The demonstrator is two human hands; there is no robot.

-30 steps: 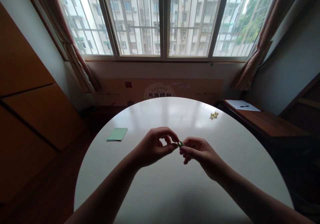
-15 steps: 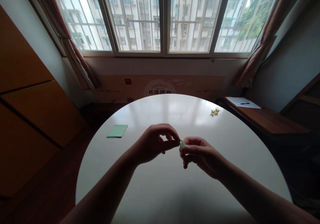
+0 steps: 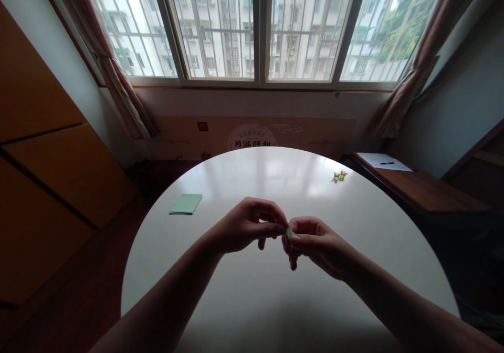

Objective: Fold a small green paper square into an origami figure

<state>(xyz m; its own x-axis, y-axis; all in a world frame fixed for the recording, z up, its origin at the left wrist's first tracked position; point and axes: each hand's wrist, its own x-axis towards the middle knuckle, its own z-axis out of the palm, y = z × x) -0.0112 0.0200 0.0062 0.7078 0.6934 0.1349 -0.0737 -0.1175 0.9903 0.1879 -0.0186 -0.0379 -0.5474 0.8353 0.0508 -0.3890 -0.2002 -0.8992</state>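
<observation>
A small folded piece of green paper (image 3: 290, 232) is held above the middle of the table, mostly covered by fingers. My right hand (image 3: 315, 245) pinches it between thumb and forefinger, the other fingers curled below. My left hand (image 3: 254, 224) meets it from the left, thumb and forefinger pinched at the paper's left edge. On the table to the left lies a stack of light green square paper (image 3: 186, 204). Toward the far right edge sit small yellow folded paper pieces (image 3: 339, 176).
The round white table (image 3: 244, 300) fills the middle. Right of it stands a brown wooden surface (image 3: 425, 187) with a white sheet (image 3: 370, 159) and a dark pen (image 3: 387, 163). Behind the table are a printed box panel (image 3: 177, 132) and a barred window (image 3: 220, 27). An orange-brown cabinet (image 3: 39, 185) is at the left.
My left hand has shifted slightly right, closer to my right hand. Less of the green paper shows between the fingers. The stack and the yellow pieces stay where they were.
</observation>
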